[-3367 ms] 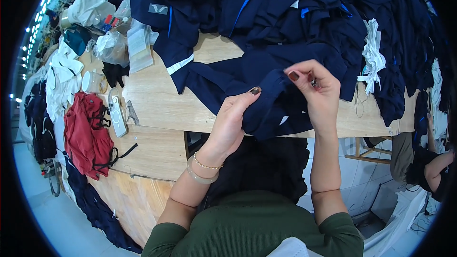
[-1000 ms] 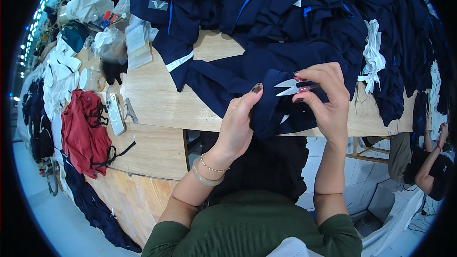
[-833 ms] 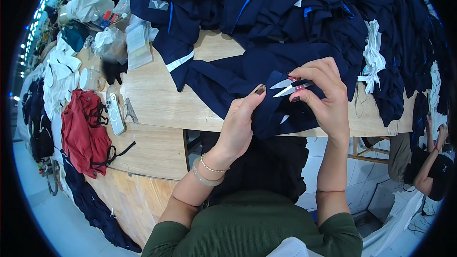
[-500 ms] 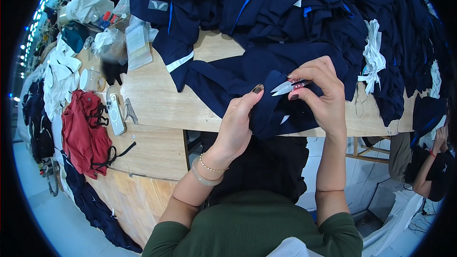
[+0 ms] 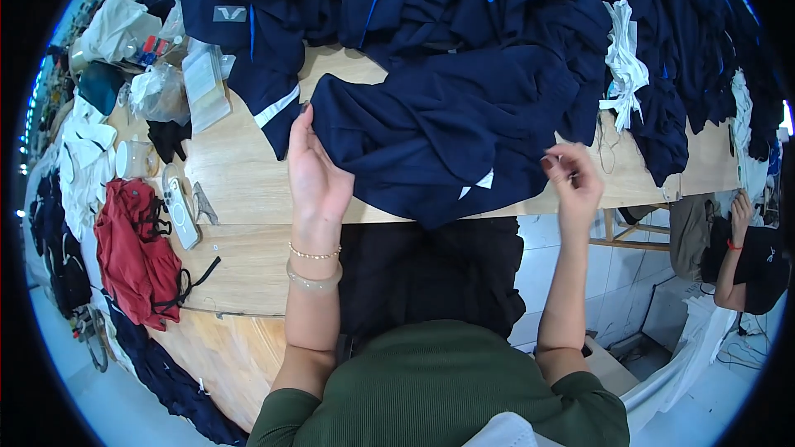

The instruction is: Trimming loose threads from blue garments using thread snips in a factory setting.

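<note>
A navy garment (image 5: 414, 128) lies spread before me, its front corner over the table edge and a small white label (image 5: 478, 185) showing. My left hand (image 5: 319, 174) is at its left edge, palm up. One digit stretches away from the cloth, and the other fingers are hidden, seemingly under the fabric. Close to the right edge of the garment is my right hand (image 5: 577, 182), its fingers curled in. The thread snips are out of sight, and what the curled fingers hold cannot be made out.
Heaped navy garments (image 5: 464, 8) cover the table's far side. A bundle of white strips (image 5: 625, 62) lies at right. On the left are a red garment (image 5: 137, 252), a phone (image 5: 182, 213), plastic bags (image 5: 159, 93) and a jar (image 5: 132, 159). Another person's hand (image 5: 741, 215) shows far right.
My hands have moved apart, the left one leftward. The snips, visible in my right hand before, no longer show. The bunched garment is now spread wider, and the whole view has shifted slightly.
</note>
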A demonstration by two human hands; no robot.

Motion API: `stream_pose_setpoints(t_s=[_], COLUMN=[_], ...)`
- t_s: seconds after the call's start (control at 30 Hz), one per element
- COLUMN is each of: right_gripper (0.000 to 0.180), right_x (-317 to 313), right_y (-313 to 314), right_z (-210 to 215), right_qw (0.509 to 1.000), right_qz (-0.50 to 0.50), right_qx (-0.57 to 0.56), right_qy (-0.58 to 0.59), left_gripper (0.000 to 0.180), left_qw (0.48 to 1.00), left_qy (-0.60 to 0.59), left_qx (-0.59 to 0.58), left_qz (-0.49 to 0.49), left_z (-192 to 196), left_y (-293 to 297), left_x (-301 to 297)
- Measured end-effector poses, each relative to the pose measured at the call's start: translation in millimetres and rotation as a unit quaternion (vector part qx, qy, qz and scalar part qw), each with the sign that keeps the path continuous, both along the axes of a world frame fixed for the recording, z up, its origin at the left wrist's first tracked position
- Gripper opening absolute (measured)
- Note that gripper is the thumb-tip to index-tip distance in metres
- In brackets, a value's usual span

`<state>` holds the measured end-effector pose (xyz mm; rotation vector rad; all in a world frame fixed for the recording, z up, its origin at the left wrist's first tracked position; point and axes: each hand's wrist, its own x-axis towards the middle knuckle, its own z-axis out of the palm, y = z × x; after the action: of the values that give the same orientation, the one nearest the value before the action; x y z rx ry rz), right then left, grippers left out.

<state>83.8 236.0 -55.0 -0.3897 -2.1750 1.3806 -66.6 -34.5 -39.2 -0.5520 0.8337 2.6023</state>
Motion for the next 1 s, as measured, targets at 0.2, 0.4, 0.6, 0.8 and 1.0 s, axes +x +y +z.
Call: stream_pose_setpoints(t_s=[0.2, 0.4, 0.6, 0.8, 1.0], right_gripper=[0.038, 0.013, 0.016, 0.019, 0.018], right_x=[-13, -58, -81, -79, -74], right_y=[-46, -20, -9, -5, -5], right_z=[1, -2, -1, -3, -1], right_qw=[0.989, 0.984, 0.976, 0.972, 0.974], right_qz=[0.075, 0.160, 0.111, 0.088, 0.083], right_qx=[0.114, 0.073, -0.172, -0.206, -0.193], right_qy=[-0.054, -0.041, -0.079, -0.073, -0.079], left_gripper=[0.030, 0.029, 0.024, 0.022, 0.021], left_qw=[1.000, 0.996, 0.991, 0.993, 0.992], left_qy=[-0.018, -0.016, -0.051, -0.045, -0.037], left_qx=[-0.021, -0.086, -0.121, -0.112, -0.120], left_qz=[-0.005, 0.003, 0.004, 0.003, 0.019], left_z=[2, -5, -24, -27, -26], left_y=[-1, -5, -27, -27, -25], left_x=[-6, -19, -39, -40, -40])
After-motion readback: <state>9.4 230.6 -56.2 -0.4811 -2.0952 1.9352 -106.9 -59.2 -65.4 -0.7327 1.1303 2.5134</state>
